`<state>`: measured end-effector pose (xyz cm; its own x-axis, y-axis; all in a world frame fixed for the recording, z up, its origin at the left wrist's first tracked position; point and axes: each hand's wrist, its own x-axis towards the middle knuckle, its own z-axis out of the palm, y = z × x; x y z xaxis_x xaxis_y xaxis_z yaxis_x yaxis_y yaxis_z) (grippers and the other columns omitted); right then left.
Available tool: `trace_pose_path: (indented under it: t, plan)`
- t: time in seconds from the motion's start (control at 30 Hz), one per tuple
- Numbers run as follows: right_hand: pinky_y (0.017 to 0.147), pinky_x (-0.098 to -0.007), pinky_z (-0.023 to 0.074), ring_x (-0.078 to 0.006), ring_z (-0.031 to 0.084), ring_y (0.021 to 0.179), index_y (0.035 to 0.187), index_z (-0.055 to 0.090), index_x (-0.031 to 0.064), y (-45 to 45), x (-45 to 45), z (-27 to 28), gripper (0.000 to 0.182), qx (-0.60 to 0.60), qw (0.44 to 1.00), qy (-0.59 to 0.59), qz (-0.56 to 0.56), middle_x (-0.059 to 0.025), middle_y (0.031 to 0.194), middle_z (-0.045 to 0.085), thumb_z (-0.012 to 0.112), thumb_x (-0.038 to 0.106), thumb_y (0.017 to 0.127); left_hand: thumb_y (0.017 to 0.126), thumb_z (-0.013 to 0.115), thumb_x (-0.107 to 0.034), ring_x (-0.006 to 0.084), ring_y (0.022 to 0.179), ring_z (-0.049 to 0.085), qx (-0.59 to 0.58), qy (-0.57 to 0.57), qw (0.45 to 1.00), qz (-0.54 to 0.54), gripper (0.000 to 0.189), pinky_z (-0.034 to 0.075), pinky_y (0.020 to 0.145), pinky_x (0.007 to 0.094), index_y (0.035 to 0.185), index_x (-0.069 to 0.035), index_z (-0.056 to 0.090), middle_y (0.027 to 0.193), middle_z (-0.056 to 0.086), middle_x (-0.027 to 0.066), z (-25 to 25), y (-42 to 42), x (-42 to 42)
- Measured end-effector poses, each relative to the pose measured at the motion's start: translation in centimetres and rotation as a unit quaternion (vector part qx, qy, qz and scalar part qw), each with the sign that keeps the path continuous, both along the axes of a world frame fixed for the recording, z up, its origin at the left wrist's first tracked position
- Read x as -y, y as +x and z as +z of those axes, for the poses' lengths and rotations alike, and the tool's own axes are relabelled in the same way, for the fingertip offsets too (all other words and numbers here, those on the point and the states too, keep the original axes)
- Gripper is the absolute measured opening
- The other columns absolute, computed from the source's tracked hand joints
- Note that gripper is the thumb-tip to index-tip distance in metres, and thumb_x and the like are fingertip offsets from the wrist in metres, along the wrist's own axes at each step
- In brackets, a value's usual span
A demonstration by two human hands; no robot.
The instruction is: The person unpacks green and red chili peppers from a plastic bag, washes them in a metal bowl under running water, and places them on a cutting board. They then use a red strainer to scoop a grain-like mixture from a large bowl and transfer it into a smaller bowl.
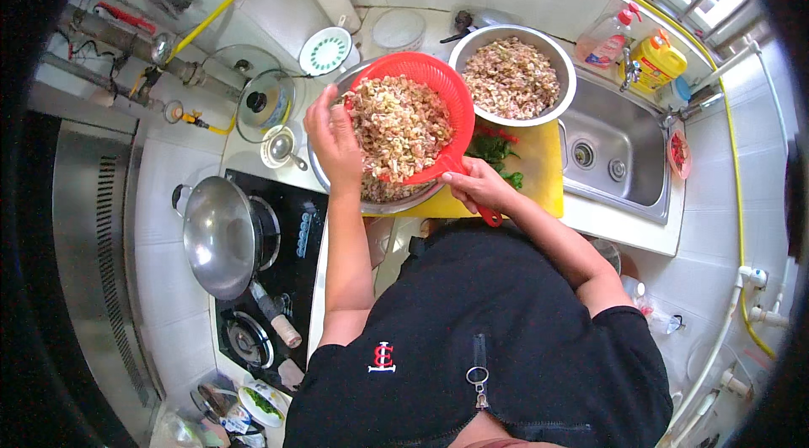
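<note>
A red plastic colander (456,103) heaped with chopped, pale brown and pinkish food (401,125) is tilted towards the left above a large metal bowl (414,203). More of the chopped food lies in that bowl, partly hidden by the colander. My right hand (483,185) grips the colander's handle. At the colander's left rim is my left hand (335,141), thumb on the inner side beside the food and fingers outside. A second metal bowl (567,91), filled with similar chopped food, stands to the right on a yellow cutting board (540,176).
Green leaves (496,151) and red pieces lie on the board. Right of it is a steel sink (638,151) with bottles behind. A wok (218,239) sits on the gas stove (297,246) at left. Glass lids (268,103) and a green-white strainer (325,51) stand at the back left.
</note>
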<state>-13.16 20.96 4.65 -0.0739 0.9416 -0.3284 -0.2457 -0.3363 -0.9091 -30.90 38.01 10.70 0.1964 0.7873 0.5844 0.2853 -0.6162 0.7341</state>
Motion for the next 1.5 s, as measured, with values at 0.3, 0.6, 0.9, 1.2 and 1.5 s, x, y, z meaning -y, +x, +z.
trace_pose_path:
  t: [0.3, 0.6, 0.9, 1.2, 1.5]
  plan:
    - [0.039, -0.025, 0.0376, -0.0064, 0.047, 0.045, 0.105, 0.058, 0.0076, 13.6, 3.2, 4.3, 0.031, 0.274, 0.956, 0.003, -0.105, 0.0043, 0.058, 0.05, 0.06, 0.035, 0.091, 0.094, 0.055, -0.016, 0.014, 0.097, 0.057, 0.111, -0.154, 0.981, -0.026, 0.026, 0.045, 0.087, 0.0274, 0.114, 0.001, 0.056, 0.104, 0.061, 0.0079, -3.8, -0.1, -0.6]
    - [0.058, -0.0449, 0.0496, -0.0324, 0.065, 0.069, 0.109, 0.052, 0.0099, 24.8, 1.1, 4.6, 0.023, 0.848, 0.52, 0.077, 0.065, -0.014, 0.073, 0.064, 0.053, 0.017, 0.087, 0.088, 0.061, -0.007, 0.0127, 0.092, 0.058, 0.052, -0.219, 0.973, -0.055, 0.026, 0.048, 0.081, 0.0265, 0.113, -0.003, 0.058, 0.102, 0.062, 0.0055, -6.5, 1.1, -0.2]
    - [0.06, -0.0354, 0.0497, -0.0225, 0.065, 0.07, 0.129, 0.049, 0.0118, 23.5, 3.5, 0.6, 0.046, 0.884, 0.461, 0.049, 0.051, -0.0077, 0.084, 0.06, 0.052, 0.009, 0.083, 0.085, 0.063, -0.005, 0.0118, 0.089, 0.058, 0.022, -0.219, 0.974, -0.057, 0.028, 0.049, 0.08, 0.0261, 0.113, -0.003, 0.058, 0.1, 0.062, 0.0048, -8.0, -1.0, -0.9]
    - [0.062, -0.0403, 0.051, -0.0312, 0.063, 0.072, 0.128, 0.05, 0.0138, 21.4, 6.4, 2.1, 0.044, 0.804, 0.581, 0.079, -0.102, -0.01, 0.087, 0.062, 0.058, 0.017, 0.085, 0.084, 0.064, -0.005, 0.0136, 0.089, 0.059, 0.013, -0.254, 0.967, -0.037, 0.031, 0.049, 0.081, 0.0274, 0.114, -0.003, 0.058, 0.1, 0.063, 0.0064, -10.3, -3.7, -1.6]
    - [0.06, -0.0437, 0.0452, -0.0406, 0.06, 0.072, 0.092, 0.059, 0.0028, 19.9, 4.4, 1.7, 0.021, 0.594, 0.765, 0.03, -0.247, -0.0206, 0.074, 0.061, 0.06, 0.023, 0.087, 0.08, 0.066, -0.006, 0.0179, 0.091, 0.06, -0.035, -0.238, 0.97, -0.034, 0.031, 0.049, 0.083, 0.0305, 0.111, -0.003, 0.06, 0.1, 0.063, 0.009, -12.4, -5.2, -3.0]
